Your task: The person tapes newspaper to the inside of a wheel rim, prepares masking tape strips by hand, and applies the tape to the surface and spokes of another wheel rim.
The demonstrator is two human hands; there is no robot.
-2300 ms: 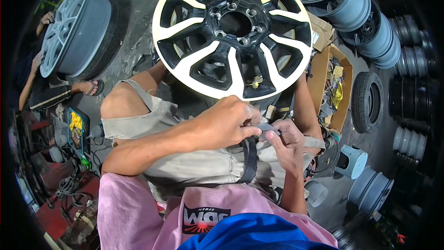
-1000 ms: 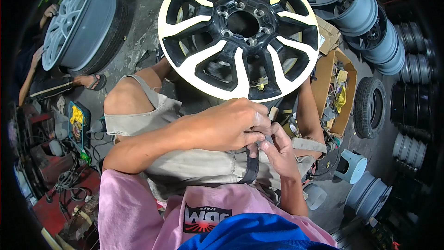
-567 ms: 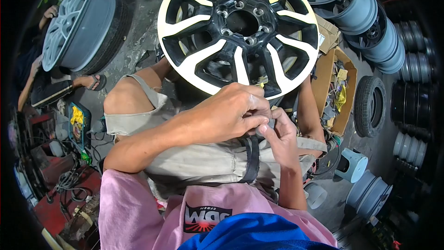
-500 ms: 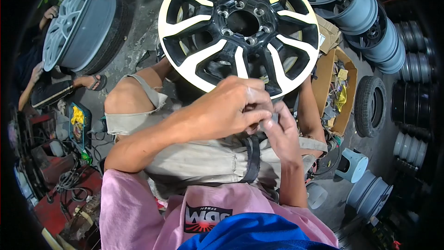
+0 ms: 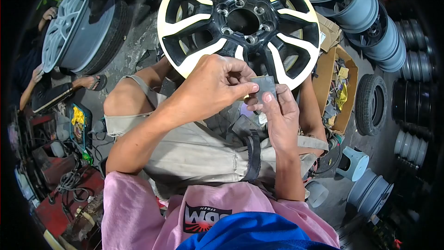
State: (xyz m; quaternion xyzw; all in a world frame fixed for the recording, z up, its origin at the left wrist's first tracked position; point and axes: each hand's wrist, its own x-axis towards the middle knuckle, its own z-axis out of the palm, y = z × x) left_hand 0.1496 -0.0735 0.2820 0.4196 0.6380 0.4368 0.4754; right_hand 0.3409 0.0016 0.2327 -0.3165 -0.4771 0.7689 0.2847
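Between my hands is a small flat grey square (image 5: 265, 85) that looks like folded sandpaper. My left hand (image 5: 219, 81) pinches its left edge between thumb and fingers. On its lower right side, my right hand (image 5: 281, 111) holds it with the thumb on the front face and the fingers curled behind. Just beyond them stands an alloy wheel (image 5: 289, 76) with a black centre and pale yellow-white spoke faces and rim. My hands are in front of its near edge and hide part of the lower spokes.
A cardboard box (image 5: 350, 90) of scraps sits to the right, near a loose tyre (image 5: 371, 104) and stacked rims (image 5: 365, 14). A light blue stool (image 5: 354, 164) stands lower right. At left, another person's hand (image 5: 37, 73) touches a grey wheel (image 5: 64, 23); cables (image 5: 69, 180) lie below.
My hands have shifted slightly and my left fingers have drawn back from over the right ones. The grey square, hidden before, now shows between them. A dark shape now overlaps the grey wheel at upper left.
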